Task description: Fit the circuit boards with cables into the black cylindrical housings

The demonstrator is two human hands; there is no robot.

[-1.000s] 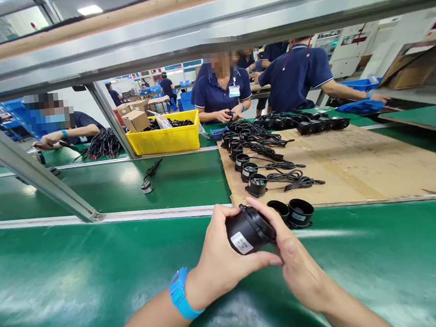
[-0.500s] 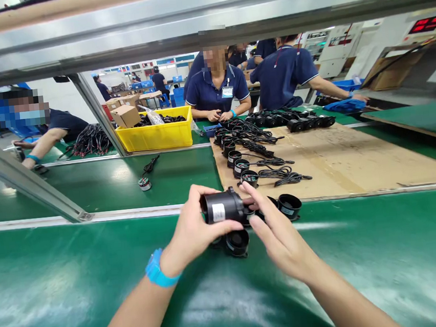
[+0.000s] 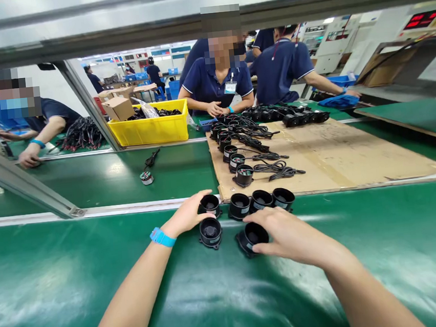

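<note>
My left hand (image 3: pixel 186 217) is closed around a black round housing (image 3: pixel 211 204) that stands upright, its open end up, at the left of a row. Just in front of that one stands a second black housing (image 3: pixel 210 232), apart from my fingers. My right hand (image 3: pixel 288 231) grips another black cup-shaped housing (image 3: pixel 251 238) by its side, slightly tilted, at or just above the green mat; contact below cannot be made out. Behind my right hand, several like housings (image 3: pixel 239 206) stand close together along the mat's back edge.
A cardboard sheet (image 3: pixel 318 159) beyond the rail carries rows of wired housings (image 3: pixel 244 175) with coiled black cables. A small cabled part (image 3: pixel 147 178) lies left of it, near a yellow bin (image 3: pixel 153 128). A metal post (image 3: pixel 22 172) slants at left. Co-workers sit opposite.
The housing held sideways in my left hand is now upright in the row. My right hand has come down and toward me, and now holds a housing in front.
</note>
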